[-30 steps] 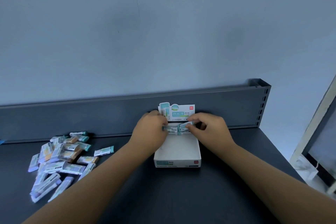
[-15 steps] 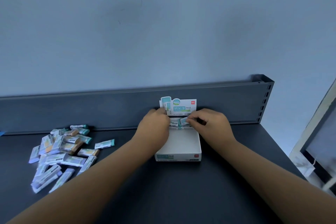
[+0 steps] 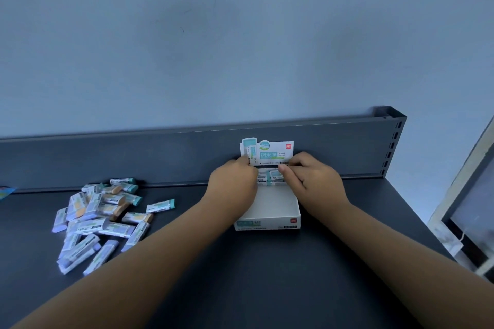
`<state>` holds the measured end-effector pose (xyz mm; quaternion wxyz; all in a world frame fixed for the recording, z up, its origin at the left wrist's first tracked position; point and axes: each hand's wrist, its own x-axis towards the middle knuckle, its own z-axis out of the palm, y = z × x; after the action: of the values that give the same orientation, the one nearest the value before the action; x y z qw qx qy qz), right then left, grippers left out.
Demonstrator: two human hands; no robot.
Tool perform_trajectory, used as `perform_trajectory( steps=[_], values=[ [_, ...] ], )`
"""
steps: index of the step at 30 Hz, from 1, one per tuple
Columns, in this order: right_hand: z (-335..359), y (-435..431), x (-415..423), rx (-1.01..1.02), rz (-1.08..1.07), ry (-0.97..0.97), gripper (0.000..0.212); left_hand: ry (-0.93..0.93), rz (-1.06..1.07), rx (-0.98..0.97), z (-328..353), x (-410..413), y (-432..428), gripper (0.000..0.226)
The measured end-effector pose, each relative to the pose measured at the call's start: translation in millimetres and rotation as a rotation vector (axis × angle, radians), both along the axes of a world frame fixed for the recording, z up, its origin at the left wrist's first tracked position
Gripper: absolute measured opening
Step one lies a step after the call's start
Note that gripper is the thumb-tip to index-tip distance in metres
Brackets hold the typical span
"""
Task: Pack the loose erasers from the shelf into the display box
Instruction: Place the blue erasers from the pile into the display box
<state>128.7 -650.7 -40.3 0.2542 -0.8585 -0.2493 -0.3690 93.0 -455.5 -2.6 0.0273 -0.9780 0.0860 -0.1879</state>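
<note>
A white display box (image 3: 268, 222) with an upright printed header card (image 3: 270, 152) stands on the dark shelf (image 3: 240, 275) against its back rail. My left hand (image 3: 232, 184) and my right hand (image 3: 312, 181) meet at the box's far end. Both pinch wrapped erasers (image 3: 272, 176) lying there, teal and white. The front part of the box floor is bare. A loose heap of wrapped erasers (image 3: 99, 219) lies on the shelf at the left, and one single eraser (image 3: 161, 205) sits apart, nearer the box.
The shelf's grey back rail (image 3: 133, 160) runs behind everything and ends at a slotted upright (image 3: 393, 141) on the right. Past the shelf's right edge stands a white-framed object (image 3: 467, 208). A small teal packet (image 3: 5, 192) peeks in at the far left.
Both hands have moved the erasers back and down into the far end of the box, just below the header card. The heap at the left is unchanged.
</note>
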Motion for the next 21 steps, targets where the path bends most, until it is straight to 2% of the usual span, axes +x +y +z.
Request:
perform_trajectory(
  steps=[5,11,16,21],
  values=[
    [3,1,-2,-0.051,-0.035,0.109,0.059,-0.032,-0.033,0.051,-3,2,0,0.019],
    [9,0,-7,-0.038,-0.042,0.216,0.048,-0.027,-0.016,0.071,-3,2,-1,0.02],
    [14,1,-12,-0.004,0.018,0.176,0.04,0.009,0.015,0.087,1,-1,-2,0.018],
    [16,-1,-8,0.024,0.033,0.388,0.048,0.034,0.036,0.049,3,-3,-1,0.019]
  ],
)
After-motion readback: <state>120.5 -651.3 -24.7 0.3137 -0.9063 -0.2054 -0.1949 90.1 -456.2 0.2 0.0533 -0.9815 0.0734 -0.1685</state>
